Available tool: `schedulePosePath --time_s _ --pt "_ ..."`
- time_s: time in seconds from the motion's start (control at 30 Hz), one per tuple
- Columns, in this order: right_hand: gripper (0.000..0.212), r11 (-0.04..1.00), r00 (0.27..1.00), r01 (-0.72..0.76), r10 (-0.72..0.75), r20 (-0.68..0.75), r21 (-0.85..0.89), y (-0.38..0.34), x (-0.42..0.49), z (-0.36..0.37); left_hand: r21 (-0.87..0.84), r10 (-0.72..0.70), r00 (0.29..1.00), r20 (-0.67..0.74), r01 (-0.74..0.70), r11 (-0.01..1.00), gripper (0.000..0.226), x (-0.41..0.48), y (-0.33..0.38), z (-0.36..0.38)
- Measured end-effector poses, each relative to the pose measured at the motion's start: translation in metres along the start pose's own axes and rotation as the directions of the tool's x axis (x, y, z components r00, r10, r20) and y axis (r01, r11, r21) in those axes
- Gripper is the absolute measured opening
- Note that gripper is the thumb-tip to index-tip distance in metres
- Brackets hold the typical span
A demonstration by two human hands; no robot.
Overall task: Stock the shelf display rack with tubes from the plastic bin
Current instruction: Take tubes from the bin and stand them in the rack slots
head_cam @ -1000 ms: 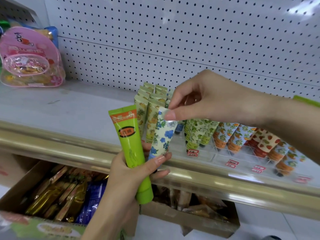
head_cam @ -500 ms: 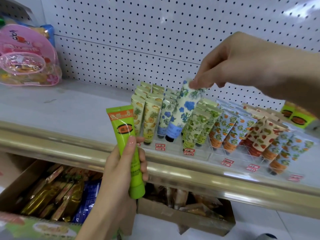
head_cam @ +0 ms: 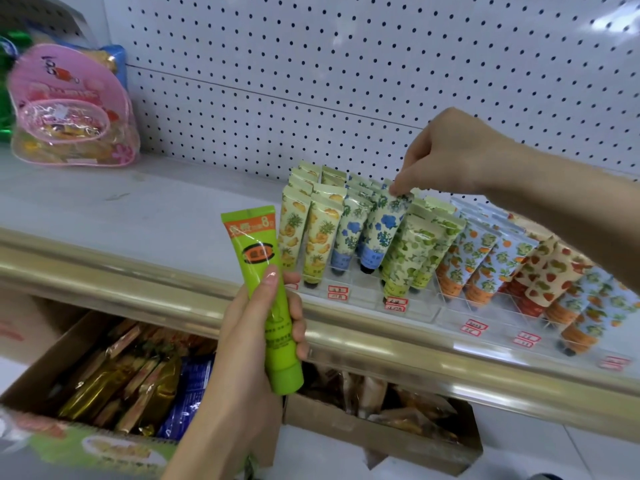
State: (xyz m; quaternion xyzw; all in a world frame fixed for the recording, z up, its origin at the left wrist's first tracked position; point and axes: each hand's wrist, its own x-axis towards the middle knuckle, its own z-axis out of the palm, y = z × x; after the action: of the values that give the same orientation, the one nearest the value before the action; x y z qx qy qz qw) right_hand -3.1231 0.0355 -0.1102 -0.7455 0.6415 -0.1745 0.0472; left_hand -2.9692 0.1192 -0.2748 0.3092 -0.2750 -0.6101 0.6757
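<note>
Green with an orange band, a tube (head_cam: 257,244) stands upright at centre frame, the left hand (head_cam: 249,341) wrapped around its lower half. At centre right, the right hand (head_cam: 450,150) pinches the top edge of a blue-flowered tube (head_cam: 382,230), which stands cap-down in the clear display rack (head_cam: 360,301) among other patterned tubes.

Left grip (head_cam: 256,327), right grip (head_cam: 450,150) — both bare, forearms uncovered to frame edge, nails glossy
</note>
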Motion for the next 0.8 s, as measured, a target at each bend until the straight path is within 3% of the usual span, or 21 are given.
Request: schedulePosePath --time_s 0.27,0.43,0.8 --pt "0.017 1.000 1.000 -0.021 0.021 -0.011 -0.012 0.003 0.009 0.011 -0.029 -0.041 0.999 0.011 0.042 0.999 0.033 0.000 0.002 -0.002" --pt "0.014 0.999 1.000 -0.023 0.023 -0.006 -0.038 0.006 0.013 0.014 -0.034 -0.070 0.997 0.040 0.071 0.997 0.040 -0.001 0.003 -0.004" --pt "0.019 0.999 0.997 -0.015 0.018 0.072 -0.042 0.009 0.015 0.023 -0.031 -0.088 0.994 0.062 0.090 0.995 0.023 0.002 0.003 -0.007"
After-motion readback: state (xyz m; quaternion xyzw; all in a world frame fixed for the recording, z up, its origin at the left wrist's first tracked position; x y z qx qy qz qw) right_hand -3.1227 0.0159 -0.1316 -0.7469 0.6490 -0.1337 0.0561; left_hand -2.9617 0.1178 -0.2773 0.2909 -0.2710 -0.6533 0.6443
